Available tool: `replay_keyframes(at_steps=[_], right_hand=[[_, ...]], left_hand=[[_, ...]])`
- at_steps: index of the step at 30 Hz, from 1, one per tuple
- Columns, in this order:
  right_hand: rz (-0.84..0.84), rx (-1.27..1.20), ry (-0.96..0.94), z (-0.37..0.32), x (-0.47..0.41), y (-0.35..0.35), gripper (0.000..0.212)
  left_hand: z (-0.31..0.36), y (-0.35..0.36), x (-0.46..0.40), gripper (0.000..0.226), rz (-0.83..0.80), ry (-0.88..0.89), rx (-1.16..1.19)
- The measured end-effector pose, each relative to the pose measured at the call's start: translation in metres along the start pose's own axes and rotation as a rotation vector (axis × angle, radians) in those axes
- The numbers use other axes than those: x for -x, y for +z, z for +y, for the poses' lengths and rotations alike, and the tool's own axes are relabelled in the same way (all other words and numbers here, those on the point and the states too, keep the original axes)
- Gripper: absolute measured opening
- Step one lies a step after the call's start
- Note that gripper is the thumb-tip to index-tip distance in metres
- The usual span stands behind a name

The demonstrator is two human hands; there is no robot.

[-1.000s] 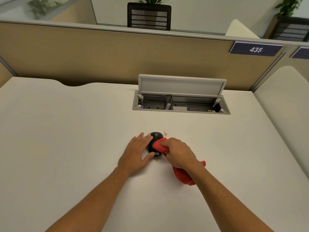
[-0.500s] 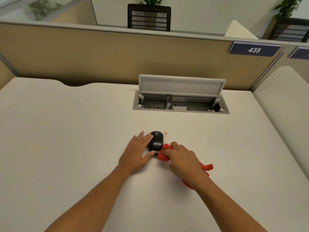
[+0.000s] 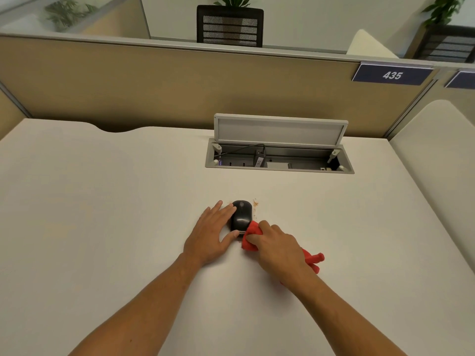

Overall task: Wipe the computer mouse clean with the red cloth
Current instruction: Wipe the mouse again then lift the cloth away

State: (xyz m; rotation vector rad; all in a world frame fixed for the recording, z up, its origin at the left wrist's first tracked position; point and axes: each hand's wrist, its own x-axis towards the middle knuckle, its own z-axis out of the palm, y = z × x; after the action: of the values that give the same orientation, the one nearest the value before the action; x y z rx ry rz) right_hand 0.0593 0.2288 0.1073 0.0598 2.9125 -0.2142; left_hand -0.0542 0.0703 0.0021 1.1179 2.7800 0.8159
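Note:
A small black computer mouse (image 3: pixel 241 215) lies on the white desk (image 3: pixel 102 201) near its middle. My left hand (image 3: pixel 211 235) rests flat against the mouse's left side, with a fingertip on its front and the thumb at its near end. My right hand (image 3: pixel 279 246) is closed on a bunched red cloth (image 3: pixel 251 235), whose front fold touches the mouse's near right corner. The cloth's tail (image 3: pixel 314 260) sticks out behind my right wrist. Orange-brown crumbs (image 3: pixel 255 203) speckle the desk just right of the mouse.
An open cable tray (image 3: pixel 279 160) with its lid raised is set into the desk behind the mouse, with a plug and cable inside. A tan partition (image 3: pixel 154 86) with a "435" sign (image 3: pixel 392 75) closes off the back. A second desk (image 3: pixel 442 160) adjoins on the right.
The red cloth has slid off the top of the mouse toward me, down to its near right corner. More of the mouse's top now shows. My left hand has stayed in place.

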Motion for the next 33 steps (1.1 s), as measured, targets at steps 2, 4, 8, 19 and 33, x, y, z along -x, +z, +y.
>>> replay_keyframes(at_steps=[2,4,8,19,33], right_hand=[[0.014,-0.004,0.025,0.003,0.001,-0.003,0.031],[0.070,-0.038,0.064,0.005,0.001,-0.006,0.034],[0.114,-0.075,0.042,0.000,-0.005,-0.004,0.036],[0.072,-0.312,0.146,0.017,-0.012,-0.013,0.044],[-0.080,-0.321,0.207,0.023,-0.097,-0.034,0.050]], left_hand=[[0.000,0.000,0.001,0.064,0.005,-0.004,0.007],[0.001,-0.001,0.002,0.064,0.006,-0.017,0.018],[0.001,-0.001,0.003,0.064,0.008,-0.013,0.050],[0.000,-0.001,0.003,0.065,0.006,-0.016,0.034],[-0.001,0.000,0.002,0.064,0.004,-0.016,0.019]])
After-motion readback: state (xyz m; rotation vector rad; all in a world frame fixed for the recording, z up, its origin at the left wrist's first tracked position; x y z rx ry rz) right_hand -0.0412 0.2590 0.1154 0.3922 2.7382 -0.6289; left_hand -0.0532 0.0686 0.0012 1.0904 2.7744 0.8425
